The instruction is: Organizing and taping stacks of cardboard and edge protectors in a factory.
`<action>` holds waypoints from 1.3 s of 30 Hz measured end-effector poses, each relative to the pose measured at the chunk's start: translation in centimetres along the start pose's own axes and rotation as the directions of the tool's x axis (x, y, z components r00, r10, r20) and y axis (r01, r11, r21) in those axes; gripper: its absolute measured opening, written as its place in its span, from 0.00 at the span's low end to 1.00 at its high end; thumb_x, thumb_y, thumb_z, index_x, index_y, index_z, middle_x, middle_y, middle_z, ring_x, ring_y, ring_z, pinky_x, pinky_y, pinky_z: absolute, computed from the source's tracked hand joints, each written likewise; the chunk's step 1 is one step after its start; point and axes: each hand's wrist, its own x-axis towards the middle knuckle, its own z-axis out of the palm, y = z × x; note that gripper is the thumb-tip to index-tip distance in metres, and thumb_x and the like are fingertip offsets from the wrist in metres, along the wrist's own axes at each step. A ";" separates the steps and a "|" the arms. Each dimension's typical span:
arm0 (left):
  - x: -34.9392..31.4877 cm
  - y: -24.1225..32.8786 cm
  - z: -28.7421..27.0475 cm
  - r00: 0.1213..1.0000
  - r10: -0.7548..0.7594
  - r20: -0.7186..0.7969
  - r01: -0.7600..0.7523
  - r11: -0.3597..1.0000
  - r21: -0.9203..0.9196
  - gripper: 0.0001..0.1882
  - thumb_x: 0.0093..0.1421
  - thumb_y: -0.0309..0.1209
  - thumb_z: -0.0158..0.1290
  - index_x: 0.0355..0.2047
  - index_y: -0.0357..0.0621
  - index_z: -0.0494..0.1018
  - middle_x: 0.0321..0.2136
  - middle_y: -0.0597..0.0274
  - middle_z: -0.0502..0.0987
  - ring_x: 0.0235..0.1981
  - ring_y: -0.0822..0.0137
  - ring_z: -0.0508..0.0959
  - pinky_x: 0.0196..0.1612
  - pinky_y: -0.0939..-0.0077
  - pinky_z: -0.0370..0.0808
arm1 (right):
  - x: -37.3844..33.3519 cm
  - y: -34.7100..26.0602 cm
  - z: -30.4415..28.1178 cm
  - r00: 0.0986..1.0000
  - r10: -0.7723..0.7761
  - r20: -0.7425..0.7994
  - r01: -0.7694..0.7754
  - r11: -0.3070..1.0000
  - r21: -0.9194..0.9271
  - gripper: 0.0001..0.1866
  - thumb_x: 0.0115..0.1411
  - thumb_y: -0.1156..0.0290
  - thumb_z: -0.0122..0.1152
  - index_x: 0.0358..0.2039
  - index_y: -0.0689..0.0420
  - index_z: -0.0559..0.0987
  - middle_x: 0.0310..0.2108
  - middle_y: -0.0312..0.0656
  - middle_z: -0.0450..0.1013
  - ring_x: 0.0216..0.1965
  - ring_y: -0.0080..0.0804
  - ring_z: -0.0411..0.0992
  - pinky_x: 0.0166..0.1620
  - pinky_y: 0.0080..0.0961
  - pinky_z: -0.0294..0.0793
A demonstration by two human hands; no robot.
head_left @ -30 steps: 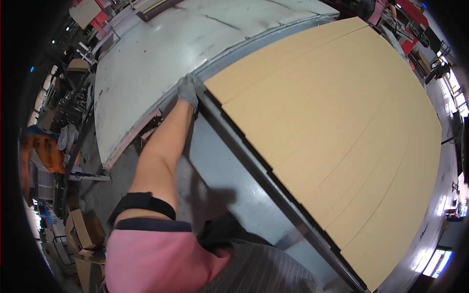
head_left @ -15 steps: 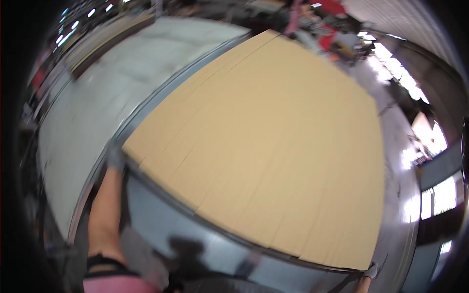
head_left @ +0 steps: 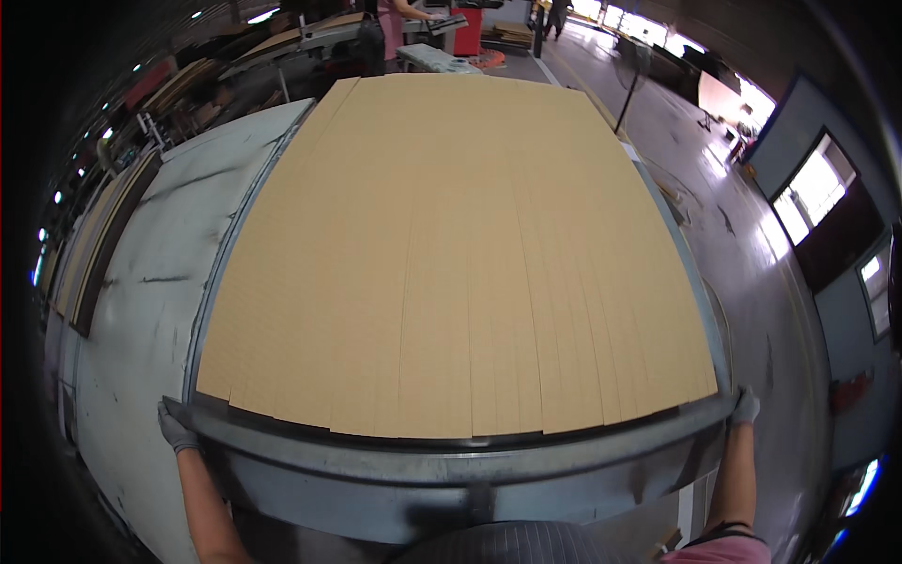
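Observation:
Tan cardboard sheets lie overlapped like a fan across a grey metal table in front of me. Their near edges form a stepped line just behind the table's front rail. My left hand, in a grey glove, is closed round the left front corner of that rail. At the opposite corner my right hand, gloved too, grips the right end. Both arms are spread wide, and some of the fingers are hidden behind the metal.
A long pale worktop runs along the table's left side, with stacked boards beyond it. A co-worker in pink stands past the far end by a red machine. Along the right lies a grey floor aisle, with a pole beside it.
The view has swung round, so the table and sheets now lie straight ahead instead of slanted. Both hands stay at the table's front corners; the right one now shows more fully.

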 end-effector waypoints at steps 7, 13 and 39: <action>6.3 -0.7 3.7 0.986 -0.165 0.034 0.163 0.984 0.072 0.22 0.64 0.45 0.41 0.46 0.40 0.69 0.44 0.59 0.72 0.45 0.64 0.72 0.50 0.67 0.70 | 1.6 -4.1 3.3 0.922 -0.332 0.200 0.366 0.578 -0.729 0.12 0.58 0.61 0.50 0.36 0.47 0.81 0.30 0.50 0.76 0.33 0.46 0.75 0.36 0.40 0.71; 10.4 -0.9 8.5 0.981 -0.152 0.124 0.125 0.972 0.200 0.20 0.65 0.44 0.40 0.42 0.41 0.71 0.40 0.60 0.74 0.41 0.65 0.74 0.48 0.71 0.72 | 2.7 -9.4 6.3 0.927 -0.353 0.126 0.346 0.678 -0.648 0.18 0.50 0.56 0.58 0.32 0.58 0.81 0.27 0.52 0.76 0.32 0.43 0.76 0.35 0.36 0.72; -2.2 11.9 33.6 0.505 -0.715 0.484 0.224 0.650 0.726 0.33 0.61 0.55 0.45 0.54 0.40 0.67 0.47 0.58 0.74 0.45 0.67 0.74 0.47 0.73 0.71 | 5.0 -33.4 16.4 0.194 0.052 0.980 -0.522 0.851 0.058 0.36 0.63 0.44 0.41 0.64 0.55 0.56 0.62 0.40 0.57 0.62 0.33 0.56 0.61 0.31 0.57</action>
